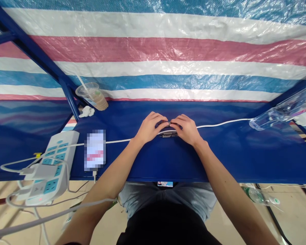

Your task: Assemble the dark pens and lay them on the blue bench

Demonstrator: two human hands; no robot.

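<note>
Over the blue table (148, 163), my left hand (151, 127) and my right hand (185, 128) face each other with fingers curled and fingertips almost meeting. Between them they pinch a small dark piece (169, 124), too small to name. Just below the fingertips lies a flat black object (169, 135) with grey parts, its kind unclear. A white cable (224, 122) crosses the table, passing beneath my left wrist and between my hands and the black object.
To the left are a lit phone (95, 149) plugged into a cable and a white power strip (53, 166) with several plugs. A drink cup (93, 96) with a straw and crumpled tissue (87, 111) sit at back left. A clear plastic bottle (277, 110) lies at right.
</note>
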